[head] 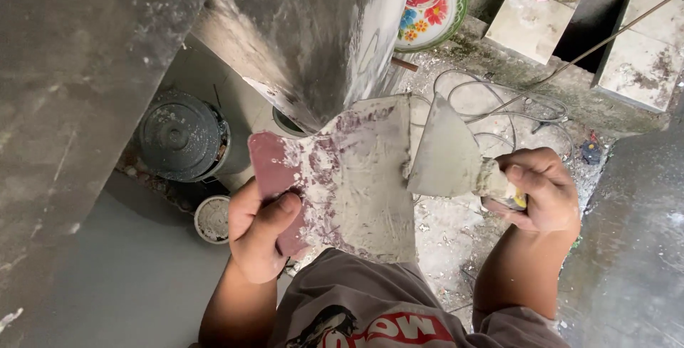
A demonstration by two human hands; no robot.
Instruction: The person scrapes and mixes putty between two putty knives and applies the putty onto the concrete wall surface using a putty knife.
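Looking down from head height, nearest the camera at 6 o'clock, is the person's grey printed shirt [370, 312]. Just above it the left hand [258, 230], at about 7 o'clock, is clamped on the lower left corner of a reddish plastic mortar board [342, 177], thumb pressed on its top face. The board sits at the centre of the view, smeared with grey putty, its long axis running roughly 9 to 3 o'clock.

At 4 o'clock the right hand [538, 191] is closed around the handle of a putty knife [445, 156]. The knife's long axis runs from 3 towards 9 o'clock, its broad blade pointing left with the edge touching the board's right side.

As a judgement: the board is gripped only at one corner, so pressure from the blade could tip it and drop wet putty onto the floor or shirt.

Farther off, a grey plastered column [313, 34] rises at 12 o'clock. On the floor lie a lidded grey bucket [182, 134] at 9 o'clock, a small round tub [212, 218] below it, a flowered paint can [431, 2] at 1 o'clock, and loose wire [499, 109] at 2 o'clock.
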